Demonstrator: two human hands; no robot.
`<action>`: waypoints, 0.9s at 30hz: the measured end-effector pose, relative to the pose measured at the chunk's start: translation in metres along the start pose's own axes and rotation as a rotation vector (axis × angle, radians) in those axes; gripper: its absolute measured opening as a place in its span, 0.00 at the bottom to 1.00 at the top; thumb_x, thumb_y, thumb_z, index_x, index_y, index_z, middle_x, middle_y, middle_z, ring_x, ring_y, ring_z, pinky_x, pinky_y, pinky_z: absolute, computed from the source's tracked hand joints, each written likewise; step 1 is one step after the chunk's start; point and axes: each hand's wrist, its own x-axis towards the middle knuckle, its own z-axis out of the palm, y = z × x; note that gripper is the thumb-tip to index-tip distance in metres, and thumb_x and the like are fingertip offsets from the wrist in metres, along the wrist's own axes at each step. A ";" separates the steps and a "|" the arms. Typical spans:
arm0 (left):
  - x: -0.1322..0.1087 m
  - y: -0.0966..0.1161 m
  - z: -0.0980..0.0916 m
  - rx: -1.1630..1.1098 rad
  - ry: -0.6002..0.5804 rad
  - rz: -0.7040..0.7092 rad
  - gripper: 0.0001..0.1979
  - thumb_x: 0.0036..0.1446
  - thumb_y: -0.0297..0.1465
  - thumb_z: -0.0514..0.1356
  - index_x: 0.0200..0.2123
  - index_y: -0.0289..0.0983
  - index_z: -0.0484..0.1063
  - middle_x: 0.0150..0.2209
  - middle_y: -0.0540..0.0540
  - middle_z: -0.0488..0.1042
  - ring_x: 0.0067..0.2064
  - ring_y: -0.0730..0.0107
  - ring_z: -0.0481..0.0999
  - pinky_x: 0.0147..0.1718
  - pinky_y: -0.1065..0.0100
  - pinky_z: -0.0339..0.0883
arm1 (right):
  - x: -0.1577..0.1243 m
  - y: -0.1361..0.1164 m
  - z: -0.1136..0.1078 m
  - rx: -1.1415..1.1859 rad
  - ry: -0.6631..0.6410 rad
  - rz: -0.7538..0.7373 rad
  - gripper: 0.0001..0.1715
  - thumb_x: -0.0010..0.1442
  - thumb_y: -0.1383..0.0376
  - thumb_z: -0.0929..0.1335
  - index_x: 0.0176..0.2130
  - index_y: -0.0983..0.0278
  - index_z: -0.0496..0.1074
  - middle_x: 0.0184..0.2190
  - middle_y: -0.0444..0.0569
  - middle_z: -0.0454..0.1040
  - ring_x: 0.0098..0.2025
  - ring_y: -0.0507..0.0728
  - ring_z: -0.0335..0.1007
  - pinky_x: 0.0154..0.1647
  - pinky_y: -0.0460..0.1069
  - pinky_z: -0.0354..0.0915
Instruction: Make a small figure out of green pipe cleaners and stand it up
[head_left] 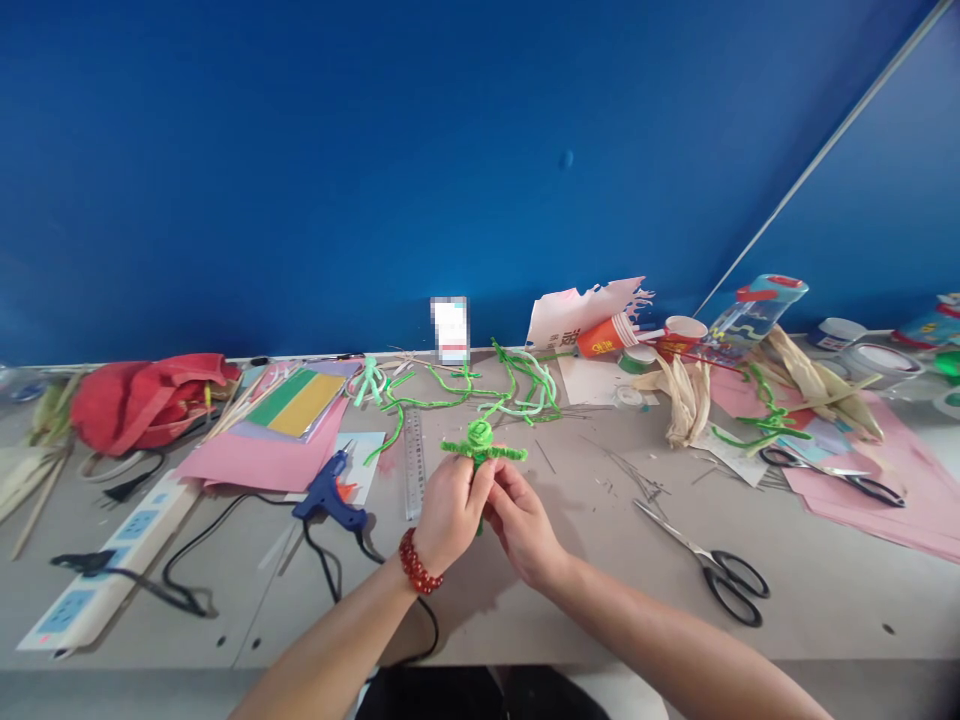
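Observation:
A small green pipe-cleaner figure [480, 436] with a coiled round head and two arms stretched sideways is held upright at the middle of the table. My left hand [450, 505], with a red bead bracelet [417, 562] on its wrist, pinches the figure's body from the left. From the right, my right hand [521, 520] closes on the same body, its fingertips touching those of my left hand. The fingers hide most of the lower body; a bit of green shows below them. Loose green pipe cleaners [517, 385] lie behind the figure.
A blue glue gun [330, 497], a clear ruler [414, 465] and a white power strip [112, 560] are on the left. Black-handled scissors [712, 565] lie to the right, near dried husks [686, 400]. Red paper cups [606, 335] and a phone [451, 330] stand behind.

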 end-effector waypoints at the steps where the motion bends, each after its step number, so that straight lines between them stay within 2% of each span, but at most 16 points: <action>1: 0.000 0.001 0.000 -0.017 -0.007 -0.019 0.10 0.63 0.35 0.56 0.35 0.38 0.75 0.32 0.41 0.79 0.36 0.58 0.78 0.37 0.62 0.68 | 0.001 0.000 -0.001 0.001 0.007 -0.010 0.16 0.55 0.53 0.74 0.36 0.60 0.72 0.30 0.42 0.67 0.31 0.50 0.60 0.33 0.43 0.60; 4: -0.002 0.004 0.000 -0.070 -0.027 -0.058 0.11 0.62 0.38 0.57 0.35 0.37 0.74 0.31 0.43 0.78 0.33 0.62 0.76 0.31 0.66 0.67 | 0.002 0.000 -0.003 -0.012 0.029 -0.032 0.15 0.56 0.53 0.73 0.37 0.60 0.72 0.28 0.41 0.65 0.28 0.49 0.58 0.30 0.43 0.58; 9: -0.001 0.000 0.000 0.026 -0.004 -0.022 0.16 0.66 0.37 0.52 0.28 0.37 0.70 0.28 0.44 0.76 0.33 0.63 0.76 0.32 0.67 0.65 | 0.005 -0.003 -0.007 -0.136 0.001 -0.045 0.15 0.58 0.53 0.71 0.35 0.62 0.72 0.28 0.43 0.68 0.28 0.50 0.61 0.31 0.46 0.61; 11: 0.000 -0.002 -0.002 0.082 0.005 -0.014 0.17 0.67 0.37 0.51 0.27 0.38 0.69 0.25 0.45 0.75 0.30 0.65 0.75 0.30 0.67 0.64 | 0.008 -0.009 -0.011 -0.215 0.020 -0.113 0.14 0.57 0.54 0.71 0.33 0.62 0.70 0.29 0.43 0.68 0.27 0.50 0.62 0.29 0.46 0.62; 13: 0.001 -0.004 -0.004 0.105 -0.003 -0.013 0.17 0.67 0.36 0.50 0.28 0.38 0.70 0.26 0.46 0.75 0.29 0.65 0.75 0.30 0.67 0.63 | 0.014 -0.017 -0.018 -0.278 0.095 -0.235 0.14 0.55 0.57 0.73 0.34 0.61 0.67 0.29 0.41 0.67 0.27 0.50 0.61 0.28 0.46 0.61; 15: 0.002 -0.003 -0.006 0.087 -0.059 -0.028 0.17 0.67 0.35 0.49 0.30 0.38 0.72 0.28 0.45 0.78 0.32 0.65 0.77 0.32 0.67 0.64 | 0.019 -0.029 -0.024 -0.347 0.157 -0.376 0.15 0.53 0.60 0.74 0.36 0.59 0.66 0.30 0.40 0.66 0.30 0.51 0.63 0.32 0.46 0.63; 17: 0.002 0.000 -0.007 0.054 -0.154 -0.050 0.18 0.68 0.34 0.48 0.30 0.38 0.73 0.29 0.45 0.80 0.33 0.64 0.78 0.34 0.67 0.65 | 0.023 -0.039 -0.029 -0.436 0.117 -0.447 0.20 0.51 0.61 0.76 0.42 0.59 0.68 0.34 0.43 0.68 0.36 0.53 0.67 0.39 0.48 0.65; 19: 0.002 0.002 -0.007 0.044 -0.241 -0.063 0.19 0.68 0.34 0.48 0.29 0.38 0.73 0.29 0.46 0.80 0.33 0.64 0.79 0.35 0.67 0.65 | 0.024 -0.047 -0.030 -0.479 -0.026 -0.358 0.18 0.52 0.59 0.75 0.41 0.60 0.70 0.35 0.45 0.71 0.36 0.55 0.69 0.37 0.49 0.66; 21: 0.001 0.005 -0.005 0.051 -0.301 -0.060 0.19 0.68 0.34 0.47 0.29 0.38 0.73 0.29 0.47 0.80 0.33 0.64 0.78 0.35 0.66 0.64 | 0.023 -0.050 -0.029 -0.449 -0.153 -0.231 0.12 0.56 0.57 0.73 0.35 0.61 0.71 0.30 0.44 0.71 0.28 0.54 0.69 0.31 0.49 0.66; 22: 0.001 0.006 -0.005 0.052 -0.316 -0.060 0.19 0.68 0.34 0.47 0.29 0.38 0.73 0.29 0.47 0.80 0.32 0.64 0.78 0.34 0.67 0.64 | 0.022 -0.050 -0.028 -0.418 -0.188 -0.187 0.12 0.58 0.57 0.72 0.32 0.62 0.70 0.26 0.42 0.69 0.24 0.53 0.68 0.29 0.49 0.65; 27: 0.000 0.006 -0.002 -0.003 -0.303 -0.052 0.19 0.68 0.36 0.47 0.28 0.38 0.71 0.29 0.48 0.80 0.32 0.67 0.77 0.34 0.68 0.63 | 0.021 -0.043 -0.026 -0.266 -0.191 -0.109 0.14 0.60 0.57 0.71 0.29 0.63 0.68 0.19 0.40 0.66 0.19 0.51 0.64 0.24 0.48 0.61</action>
